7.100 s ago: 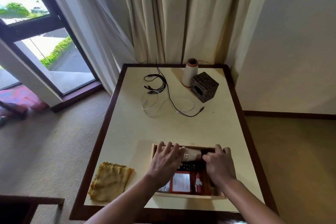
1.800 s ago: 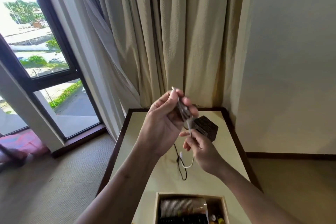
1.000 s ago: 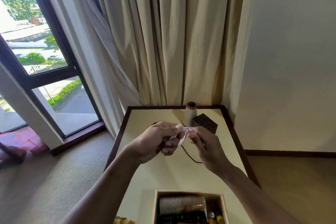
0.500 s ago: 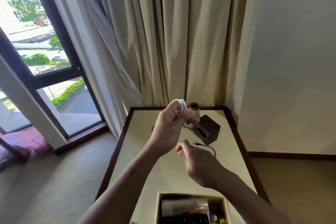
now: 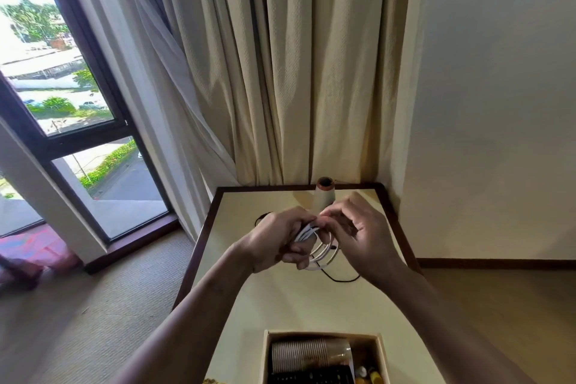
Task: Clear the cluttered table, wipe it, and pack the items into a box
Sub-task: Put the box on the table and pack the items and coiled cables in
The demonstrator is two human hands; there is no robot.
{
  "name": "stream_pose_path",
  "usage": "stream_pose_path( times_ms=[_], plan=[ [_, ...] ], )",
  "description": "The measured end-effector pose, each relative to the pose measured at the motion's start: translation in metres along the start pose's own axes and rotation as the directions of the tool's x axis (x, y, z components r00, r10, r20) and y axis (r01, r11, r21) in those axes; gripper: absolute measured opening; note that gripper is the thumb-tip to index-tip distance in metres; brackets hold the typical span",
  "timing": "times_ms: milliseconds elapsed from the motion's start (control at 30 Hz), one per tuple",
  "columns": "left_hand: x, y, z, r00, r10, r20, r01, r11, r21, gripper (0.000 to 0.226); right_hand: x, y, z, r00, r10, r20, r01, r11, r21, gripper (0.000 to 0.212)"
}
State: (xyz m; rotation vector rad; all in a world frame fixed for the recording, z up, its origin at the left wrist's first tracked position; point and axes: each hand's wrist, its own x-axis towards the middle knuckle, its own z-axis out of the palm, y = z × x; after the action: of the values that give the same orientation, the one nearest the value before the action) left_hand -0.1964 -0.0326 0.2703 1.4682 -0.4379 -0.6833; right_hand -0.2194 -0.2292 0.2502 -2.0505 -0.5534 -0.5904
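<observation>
Two hands meet in the middle of the frame, above the tabletop (image 5: pixel 280 299). The left hand (image 5: pixel 274 240) grips a white cable (image 5: pixel 321 251), with its fingers curled around the bunched part. The right hand (image 5: pixel 361 237) pinches the same cable at the top with its thumb and first finger. Its other fingers are loose and spread out.

The white cable is wound into a few round loops. The bunched part runs from lower left to upper right between the two hands. The loops hang down from there and do not touch the tabletop.

One black cable (image 5: pixel 339 279) lies flat on the tabletop under the hands. A curve of it shows below the right hand.

One cone of thread (image 5: pixel 324 196) stands upright at the far edge, near the curtain (image 5: pixel 296 72). Its narrow end points up.

One box (image 5: pixel 322 335) sits at the bottom of the frame, on the near part of the tabletop. Inside it, one stack of cups (image 5: pixel 308 355) lies on its side, running left to right. A black thing (image 5: pixel 311 377) lies just below the cups, and I cannot tell what it is. Small yellow things (image 5: pixel 374 376) sit in the box's lower right corner.

There is no writing I can read.

A window (image 5: pixel 46 87) fills the upper left.
</observation>
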Motion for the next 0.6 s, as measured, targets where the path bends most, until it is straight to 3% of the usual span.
stream_pose_path(
  times_ms=[133, 300, 400, 500, 600],
  plan=[
    [0.001, 0.0, 0.002, 0.999, -0.014, -0.041, 0.008, 0.991, -0.136, 0.043, 0.0, -0.004, -0.001, 0.964, 0.251, 0.087, -0.263, 0.946, 0.19, 0.005],
    [-0.005, -0.012, 0.014, 0.982, 0.056, -0.179, -0.1, 0.964, -0.248, 0.033, 0.003, -0.002, 0.0, 0.952, 0.307, 0.0, -0.301, 0.933, 0.199, 0.005],
    [-0.001, -0.024, 0.024, 0.909, 0.117, -0.399, -0.205, 0.961, -0.185, 0.027, 0.003, 0.0, 0.002, 0.959, 0.277, -0.059, -0.273, 0.959, 0.071, 0.011],
    [0.006, -0.036, 0.027, 0.81, 0.066, -0.583, -0.201, 0.965, -0.17, 0.019, 0.003, 0.001, 0.001, 0.981, 0.184, -0.068, -0.191, 0.974, -0.122, 0.016],
    [0.01, -0.042, 0.029, 0.758, 0.01, -0.653, -0.197, 0.957, -0.214, 0.018, 0.003, -0.006, 0.001, 0.955, 0.294, -0.036, -0.296, 0.955, -0.029, 0.013]
  ],
)
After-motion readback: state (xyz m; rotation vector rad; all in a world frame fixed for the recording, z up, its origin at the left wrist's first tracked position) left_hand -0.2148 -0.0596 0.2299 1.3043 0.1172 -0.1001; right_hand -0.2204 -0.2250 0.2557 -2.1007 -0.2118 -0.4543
